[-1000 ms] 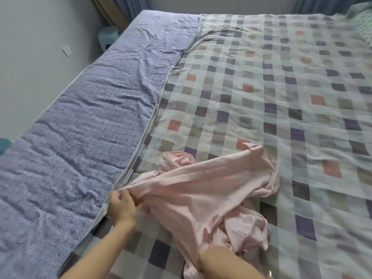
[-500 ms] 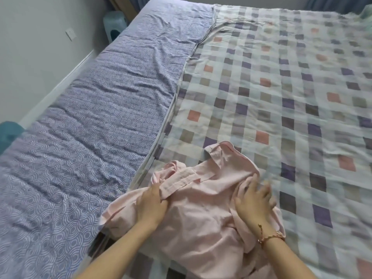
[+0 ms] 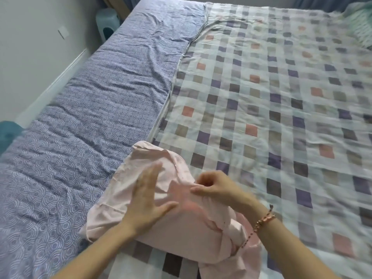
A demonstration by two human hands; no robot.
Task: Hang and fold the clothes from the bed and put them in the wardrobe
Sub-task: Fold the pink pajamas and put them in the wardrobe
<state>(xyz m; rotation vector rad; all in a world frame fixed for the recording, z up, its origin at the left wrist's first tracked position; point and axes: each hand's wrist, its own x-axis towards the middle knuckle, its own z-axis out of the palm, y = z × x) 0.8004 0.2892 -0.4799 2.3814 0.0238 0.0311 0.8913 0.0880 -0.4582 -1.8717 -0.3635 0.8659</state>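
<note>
**Folding under way, wardrobe step not reached**

Wide bed (image 3: 231, 81) fills the view, covered on the person's right by a thin checked sheet of white, purple, grey and orange squares (image 3: 281, 117) and on the left by a blue-purple padded cover with a white ring print (image 3: 90, 121). Pale pink light-cloth garment (image 3: 181, 236) lies bunched at the near edge, mostly on the checked sheet, with its left part overlapping the seam between the two covers.

Progress, as a judgement: early. One garment is in hand, roughly gathered with no clean fold yet. A green-and-white striped cloth (image 3: 360, 31) at the far right corner may be another piece, can't tell. No hanger or wardrobe in view, so hanging and stowing are all left.

Left hand (image 3: 147, 196) is flat, fingers straight and spread, lying on top of the garment's left half; motion blur, so can't tell how hard it presses. Right hand (image 3: 215, 188) has fingers curled, pinching a ridge of the pink cloth at the garment's middle, just beside the left thumb. Garment runs under both hands and trails below the right wrist, which wears a beaded red-brown bracelet (image 3: 263, 218).
</note>
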